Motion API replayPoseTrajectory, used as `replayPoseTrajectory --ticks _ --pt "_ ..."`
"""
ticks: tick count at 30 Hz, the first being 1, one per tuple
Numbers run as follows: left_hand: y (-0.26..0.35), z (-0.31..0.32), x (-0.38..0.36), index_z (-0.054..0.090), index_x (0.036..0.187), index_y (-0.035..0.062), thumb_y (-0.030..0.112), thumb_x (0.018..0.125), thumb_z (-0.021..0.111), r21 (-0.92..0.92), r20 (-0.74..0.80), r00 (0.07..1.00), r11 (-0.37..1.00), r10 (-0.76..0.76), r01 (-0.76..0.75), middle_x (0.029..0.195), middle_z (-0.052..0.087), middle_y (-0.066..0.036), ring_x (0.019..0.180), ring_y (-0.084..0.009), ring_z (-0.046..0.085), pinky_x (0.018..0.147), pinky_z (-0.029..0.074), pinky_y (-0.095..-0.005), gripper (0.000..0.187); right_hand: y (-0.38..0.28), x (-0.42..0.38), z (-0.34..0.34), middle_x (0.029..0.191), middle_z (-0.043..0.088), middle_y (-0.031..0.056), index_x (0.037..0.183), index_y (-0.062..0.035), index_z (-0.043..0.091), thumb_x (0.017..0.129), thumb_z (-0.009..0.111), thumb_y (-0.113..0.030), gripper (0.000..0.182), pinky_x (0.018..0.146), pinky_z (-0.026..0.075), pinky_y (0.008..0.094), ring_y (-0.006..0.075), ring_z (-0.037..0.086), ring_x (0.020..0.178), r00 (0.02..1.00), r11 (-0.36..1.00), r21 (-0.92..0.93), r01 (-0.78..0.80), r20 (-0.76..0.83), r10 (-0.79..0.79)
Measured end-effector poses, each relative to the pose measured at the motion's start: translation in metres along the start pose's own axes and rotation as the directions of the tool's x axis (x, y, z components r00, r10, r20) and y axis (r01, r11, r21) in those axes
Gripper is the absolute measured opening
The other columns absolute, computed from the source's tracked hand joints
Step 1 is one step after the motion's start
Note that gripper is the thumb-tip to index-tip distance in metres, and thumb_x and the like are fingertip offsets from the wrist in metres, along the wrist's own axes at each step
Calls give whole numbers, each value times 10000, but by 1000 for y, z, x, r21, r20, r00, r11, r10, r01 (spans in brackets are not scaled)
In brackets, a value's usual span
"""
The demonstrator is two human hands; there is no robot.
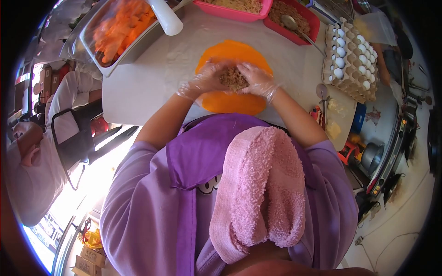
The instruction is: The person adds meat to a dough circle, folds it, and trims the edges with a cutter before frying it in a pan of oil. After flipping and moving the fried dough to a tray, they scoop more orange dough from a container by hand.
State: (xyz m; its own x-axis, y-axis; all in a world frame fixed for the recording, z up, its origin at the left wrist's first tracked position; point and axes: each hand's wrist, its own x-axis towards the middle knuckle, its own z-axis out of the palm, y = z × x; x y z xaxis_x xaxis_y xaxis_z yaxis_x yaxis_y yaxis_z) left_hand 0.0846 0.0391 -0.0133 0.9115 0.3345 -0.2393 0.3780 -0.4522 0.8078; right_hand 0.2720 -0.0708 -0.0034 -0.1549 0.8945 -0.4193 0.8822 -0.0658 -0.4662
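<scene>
Fingers of the gloved left hand (207, 79) and gloved right hand (258, 83) curve in a loose cup, touching opposite sides of a brown crumbly mound (233, 79). The mound sits between the hands, over the middle of a flat orange round (235, 51) on the table (156, 78). Far left stands a metal tray (107, 71) of orange food; two pink tubs (241, 16) stand at the far side, and egg cartons (338, 84) at right.
</scene>
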Motion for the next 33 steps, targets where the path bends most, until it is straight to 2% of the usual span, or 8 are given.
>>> replayPoseTrajectory --ticks 3,8,12,19,25,27,30,33 --pt "-18 -3 -17 345 1394 87 225 572 851 -252 -174 980 966 -98 52 1367 443 -155 1330 -307 329 1127 183 -432 976 13 -4 2 1419 352 177 1386 -22 346 706 767 -303 848 1097 265 372 315 323 1325 995 979 193 67 -85 -51" --pt "-28 -12 -41 186 1443 26 352 615 819 -83 -196 976 993 -95 80 1458 282 -204 1376 -350 204 1134 135 -459 1093 17 -14 -13 1476 273 165 1407 -12 307 773 728 -290 810 1131 180 349 261 223 1383 994 786 618 20 -93 48" --pt "-33 16 -52 89 1435 -36 380 707 703 304 -196 974 937 -113 169 1465 202 -268 1388 -410 109 1128 116 -491 1040 10 -15 -5 1464 286 182 1395 19 306 780 723 -296 807 1121 216 350 282 265 1365 985 841 535 -87 -80 153" --pt "-29 42 -50 56 1427 -62 285 688 619 291 -144 989 956 22 21 1459 196 -290 1390 -406 111 1118 30 -525 992 -2 7 -14 1436 336 189 1388 15 322 887 528 -441 708 1113 222 360 298 291 1348 987 937 339 -87 -99 127" --pt "-31 34 -53 71 1428 -62 235 763 557 -93 -194 978 991 72 -92 1449 234 -286 1394 -386 124 1111 22 -541 875 -18 37 -12 1433 353 156 1372 -34 380 916 505 -375 583 1101 247 362 284 312 1335 996 983 183 30 -88 -14" --pt "-35 33 -53 97 1431 -55 220 805 504 22 -432 902 999 -20 32 1456 233 -272 1389 -404 121 1107 31 -554 796 -23 38 -15 1415 380 160 1356 -35 405 920 496 -373 559 1094 257 365 286 330 1324 997 993 116 37 -66 -30" --pt "-40 29 -46 81 1446 -23 190 832 444 102 -381 905 964 -190 246 1477 189 -264 1385 -437 86 1096 -10 -566 744 -21 34 -16 1365 447 163 1308 -30 467 926 491 -361 506 1077 281 368 288 380 1292 997 988 141 69 36 -75" --pt "-34 30 -45 94 1445 -21 226 840 431 180 -322 936 962 -140 206 1472 185 -275 1375 -468 62 1095 -1 -570 735 -11 30 -13 1320 494 162 1269 -21 507 930 499 -335 462 1060 306 367 286 412 1267 991 960 250 122 -84 -104"
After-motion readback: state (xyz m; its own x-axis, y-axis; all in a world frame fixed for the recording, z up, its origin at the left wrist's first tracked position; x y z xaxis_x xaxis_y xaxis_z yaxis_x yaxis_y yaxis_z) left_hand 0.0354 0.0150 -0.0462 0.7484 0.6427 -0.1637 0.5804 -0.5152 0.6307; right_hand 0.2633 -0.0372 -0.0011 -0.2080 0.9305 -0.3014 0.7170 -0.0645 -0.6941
